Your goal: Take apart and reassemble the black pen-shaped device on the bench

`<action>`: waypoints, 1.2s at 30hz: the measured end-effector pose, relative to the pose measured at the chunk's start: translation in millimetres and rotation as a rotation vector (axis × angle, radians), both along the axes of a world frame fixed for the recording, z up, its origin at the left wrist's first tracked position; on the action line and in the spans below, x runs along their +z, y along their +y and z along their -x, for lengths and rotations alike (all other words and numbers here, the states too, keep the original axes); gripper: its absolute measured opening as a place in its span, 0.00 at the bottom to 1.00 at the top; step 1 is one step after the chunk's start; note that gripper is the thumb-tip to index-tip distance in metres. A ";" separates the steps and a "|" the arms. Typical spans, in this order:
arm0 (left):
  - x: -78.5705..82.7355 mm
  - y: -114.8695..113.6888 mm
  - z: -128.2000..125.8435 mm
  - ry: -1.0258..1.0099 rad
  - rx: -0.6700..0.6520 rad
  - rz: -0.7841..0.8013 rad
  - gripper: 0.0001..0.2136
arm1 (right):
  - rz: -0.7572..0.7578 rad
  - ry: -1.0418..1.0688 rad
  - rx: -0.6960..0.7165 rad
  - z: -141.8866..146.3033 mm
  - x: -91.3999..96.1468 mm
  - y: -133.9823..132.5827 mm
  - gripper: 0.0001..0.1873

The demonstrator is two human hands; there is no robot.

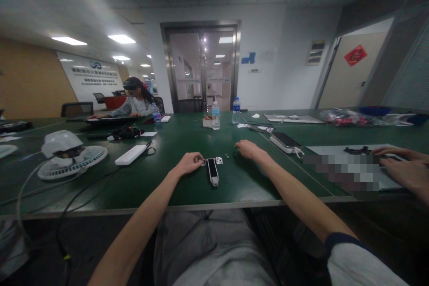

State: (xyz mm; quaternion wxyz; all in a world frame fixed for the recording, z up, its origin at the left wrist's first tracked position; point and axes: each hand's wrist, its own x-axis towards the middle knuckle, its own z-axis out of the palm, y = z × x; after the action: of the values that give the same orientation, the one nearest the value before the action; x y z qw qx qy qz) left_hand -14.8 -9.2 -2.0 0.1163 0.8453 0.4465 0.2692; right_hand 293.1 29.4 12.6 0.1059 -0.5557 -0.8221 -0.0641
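The left hand [189,164] is curled by the top of a black and white gadget [212,172] on the green desk [187,192], but the view is too small to tell if it grips it. The right hand [250,149] lies loose and empty, near tiny round bits [227,155]. A small white bracket [219,160] sits between the gadget and the bits.

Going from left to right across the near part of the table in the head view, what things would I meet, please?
Fan → white charger → left hand → black-and-white device → right hand → phone → co-worker's hand
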 end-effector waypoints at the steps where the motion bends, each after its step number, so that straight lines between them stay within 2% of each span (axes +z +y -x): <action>1: 0.3 -0.4 -0.2 -0.003 -0.001 0.005 0.10 | 0.023 0.014 0.003 -2.3 -0.9 1.0 0.15; 5: 1.7 -1.7 -0.4 0.000 0.003 0.015 0.11 | 0.115 0.065 0.058 -2.8 -3.4 2.2 0.11; 9: 1.3 -1.3 0.1 0.003 -0.012 -0.001 0.10 | 0.141 0.098 0.086 2.1 -1.7 -0.9 0.07; 14: 0.8 -0.7 0.2 -0.027 0.010 -0.030 0.09 | 0.035 0.237 0.156 17.9 3.0 -12.6 0.05; 19: 5.7 -3.7 -1.6 -0.104 0.017 -0.164 0.10 | -0.033 0.469 0.308 55.9 1.2 -28.1 0.08; 25: 6.1 -5.1 -9.8 -0.105 -0.086 -0.280 0.11 | 0.044 0.664 0.385 90.9 -7.1 -37.8 0.08; 29: 3.5 -5.2 -16.0 -0.057 -0.126 -0.293 0.08 | 0.081 0.738 0.382 95.3 -10.5 -39.2 0.08; 36: 5.8 -6.7 -17.5 -0.046 -0.092 -0.291 0.08 | 0.198 0.850 0.436 94.7 -12.0 -37.2 0.12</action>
State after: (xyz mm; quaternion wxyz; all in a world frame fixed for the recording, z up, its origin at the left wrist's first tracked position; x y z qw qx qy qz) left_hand 2.7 -15.9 3.8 0.0151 0.8663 0.3609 0.3450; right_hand 198.4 -7.7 0.6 0.3901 -0.3550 -0.8054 0.2705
